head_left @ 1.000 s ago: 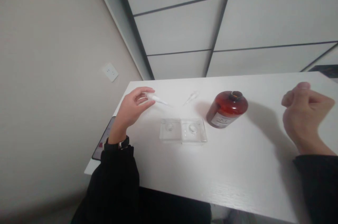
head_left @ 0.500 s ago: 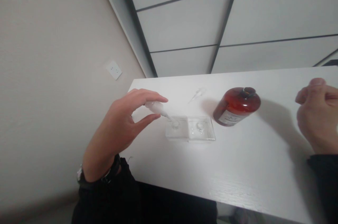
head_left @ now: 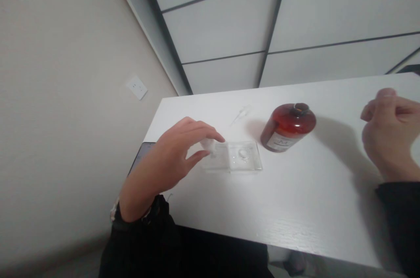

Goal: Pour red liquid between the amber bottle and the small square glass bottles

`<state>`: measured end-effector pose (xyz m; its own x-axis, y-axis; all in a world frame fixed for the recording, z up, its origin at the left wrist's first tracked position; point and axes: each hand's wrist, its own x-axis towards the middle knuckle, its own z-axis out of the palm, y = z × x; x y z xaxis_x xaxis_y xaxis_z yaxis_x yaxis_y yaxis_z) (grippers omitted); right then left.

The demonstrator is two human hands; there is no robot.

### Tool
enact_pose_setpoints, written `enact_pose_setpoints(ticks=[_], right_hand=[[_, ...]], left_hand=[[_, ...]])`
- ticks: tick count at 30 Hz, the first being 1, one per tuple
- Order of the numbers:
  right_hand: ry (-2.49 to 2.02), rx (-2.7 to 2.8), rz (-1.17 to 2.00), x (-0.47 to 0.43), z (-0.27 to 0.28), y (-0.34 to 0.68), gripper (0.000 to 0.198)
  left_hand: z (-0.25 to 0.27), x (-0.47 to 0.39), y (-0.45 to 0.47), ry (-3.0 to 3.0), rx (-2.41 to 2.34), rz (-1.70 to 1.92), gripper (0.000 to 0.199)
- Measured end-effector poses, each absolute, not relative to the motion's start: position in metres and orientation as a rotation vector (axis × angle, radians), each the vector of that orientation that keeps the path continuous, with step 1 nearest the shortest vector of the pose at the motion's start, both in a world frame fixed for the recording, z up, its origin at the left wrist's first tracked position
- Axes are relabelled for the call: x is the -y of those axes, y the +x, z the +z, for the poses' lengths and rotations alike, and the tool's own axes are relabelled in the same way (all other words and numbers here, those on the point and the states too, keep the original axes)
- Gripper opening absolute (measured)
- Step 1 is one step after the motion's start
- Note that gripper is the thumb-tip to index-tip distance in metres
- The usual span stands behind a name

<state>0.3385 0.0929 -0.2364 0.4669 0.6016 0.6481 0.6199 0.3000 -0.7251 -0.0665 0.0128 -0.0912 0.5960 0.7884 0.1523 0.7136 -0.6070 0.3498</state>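
Note:
My left hand (head_left: 179, 155) reaches over the left half of a clear, two-part plastic box (head_left: 257, 166). Between its thumb and fingers is a small translucent dropper with a rounded bulb (head_left: 207, 144); its tip is hard to see against the box. The box's right half shows a raised ring and small drops. My right hand (head_left: 389, 131) is closed, fingers curled, at the right side above the table. Whatever it may hold is hidden. Nearer to it than the box stands a red-brown bottle (head_left: 288, 128) with a white label.
Behind the box, another translucent dropper-like piece (head_left: 241, 114) lies on the white table (head_left: 229, 208). A phone (head_left: 141, 154) lies at the table's left edge, partly behind my left arm. A wall with a socket (head_left: 137, 88) is at the left, and white panels (head_left: 223, 20) stand behind.
My left hand has moved right and slightly down with the dropper, over the box's left half. The view has shifted a little, and a phone now shows. My right hand stays closed.

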Motion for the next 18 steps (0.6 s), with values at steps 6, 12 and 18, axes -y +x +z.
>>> enact_pose_setpoints(ticks=[6, 12, 18], right_hand=[[-1.339, 1.198, -0.009, -0.093, -0.238, 0.34, 0.063], [-1.397, 1.165, -0.016, -0.094, -0.235, 0.339, 0.062], [-1.38, 1.153, -0.011, -0.095, -0.234, 0.337, 0.069]], left_hand=[[-0.099, -0.014, -0.069, 2.47, -1.206, 0.297, 0.031], [-0.104, -0.018, -0.079, 2.326, -1.32, 0.332, 0.088], [-0.125, -0.032, -0.077, 2.138, -1.407, -0.027, 0.108]])
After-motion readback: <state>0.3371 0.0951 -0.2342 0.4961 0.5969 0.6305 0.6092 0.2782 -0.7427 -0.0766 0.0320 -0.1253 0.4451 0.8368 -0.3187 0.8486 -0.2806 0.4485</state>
